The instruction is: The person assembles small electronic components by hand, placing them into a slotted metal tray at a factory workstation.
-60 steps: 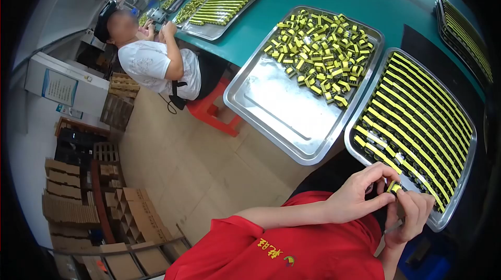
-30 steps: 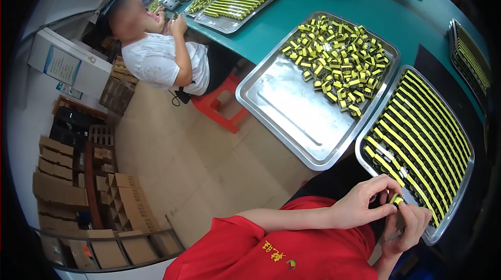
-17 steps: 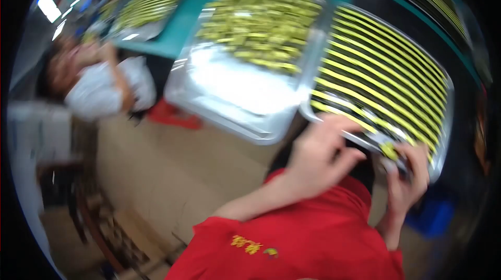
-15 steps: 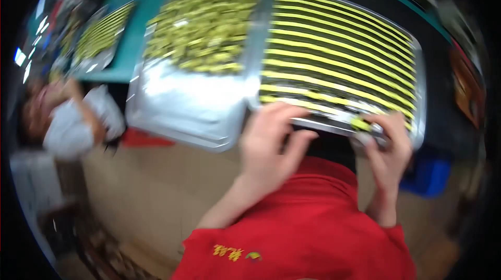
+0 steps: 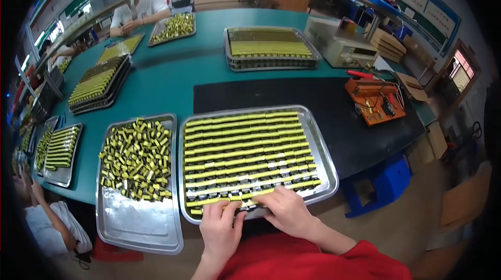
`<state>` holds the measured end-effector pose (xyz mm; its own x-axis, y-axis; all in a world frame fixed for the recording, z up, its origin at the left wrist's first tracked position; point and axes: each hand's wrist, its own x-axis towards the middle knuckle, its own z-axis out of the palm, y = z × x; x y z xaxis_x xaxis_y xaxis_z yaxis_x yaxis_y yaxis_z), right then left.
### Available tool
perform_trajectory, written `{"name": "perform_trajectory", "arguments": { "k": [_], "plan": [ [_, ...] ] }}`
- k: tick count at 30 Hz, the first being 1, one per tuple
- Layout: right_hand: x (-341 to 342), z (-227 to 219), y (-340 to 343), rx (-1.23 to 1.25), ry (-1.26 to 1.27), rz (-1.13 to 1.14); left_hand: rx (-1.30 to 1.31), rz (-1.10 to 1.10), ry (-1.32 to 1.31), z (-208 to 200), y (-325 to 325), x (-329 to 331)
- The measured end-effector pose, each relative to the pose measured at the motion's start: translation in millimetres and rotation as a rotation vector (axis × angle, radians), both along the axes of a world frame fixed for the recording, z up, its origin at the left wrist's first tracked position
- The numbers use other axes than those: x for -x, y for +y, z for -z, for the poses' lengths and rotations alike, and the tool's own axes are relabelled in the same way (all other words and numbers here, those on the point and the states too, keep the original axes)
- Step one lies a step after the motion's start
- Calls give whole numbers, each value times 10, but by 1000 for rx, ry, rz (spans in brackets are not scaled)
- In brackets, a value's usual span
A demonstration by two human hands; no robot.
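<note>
A metal tray (image 5: 324, 162) in front of me holds neat rows of small black-and-yellow blocks (image 5: 245, 147), which look like little transformers. Both hands are at its near edge, over the nearest row. My left hand (image 5: 220, 230) has bent fingers on top of that row and its thumb against the front side, closed on blocks there. Just to its right, my right hand (image 5: 288, 211) pinches at the same row, its fingertips on a block and partly hidden. To the left, a second metal tray (image 5: 136, 222) carries a loose heap of the same blocks (image 5: 136, 160) in its far half.
A black mat (image 5: 292, 92) lies beyond the trays on the green table (image 5: 162, 84). Stacked trays (image 5: 271, 63), an orange tool box (image 5: 373, 102) and a bench instrument (image 5: 344, 45) stand farther back. A blue stool (image 5: 381, 186) is at right. Other people (image 5: 57, 222) sit left and far.
My head view has swung, bringing the far table and room into sight. My right hand, earlier apart near the row's right end with a block, is now close beside my left hand.
</note>
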<state>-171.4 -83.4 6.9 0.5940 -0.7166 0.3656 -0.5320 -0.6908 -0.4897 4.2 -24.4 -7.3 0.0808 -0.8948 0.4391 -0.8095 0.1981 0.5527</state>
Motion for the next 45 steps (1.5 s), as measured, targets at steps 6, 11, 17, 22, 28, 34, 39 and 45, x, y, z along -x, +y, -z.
{"name": "perform_trajectory", "arguments": {
  "k": [6, 11, 17, 22, 28, 34, 39, 45],
  "plan": [
    [-4, -100, -176, -81, -56, -123, 93, -3, 54, 42, 15, -83],
    [-37, -516, -475, 57, 6, -99, 63, 51, 311, 60, -51, -122],
    [-446, -587, -1262, 62, -143, -287, -93, -154, 586, 58, 93, -255],
    [-515, -1227, -2032, 428, 5, -46, -175, 72, 835, -96, 91, -315],
    [-1289, -1924, -3240, 836, -152, -87, -251, -9, 1107, -18, 216, -434],
    [-1179, -2747, -3869, 675, -299, 214, -168, 1, 1293, -171, 182, -582],
    [-1665, -2843, -4481, 389, -4, 457, -154, -5, 1253, -233, 221, -786],
    [-1949, -2866, -4422, 444, 162, 477, -220, 21, 1283, -289, 256, -758]
  ]
}}
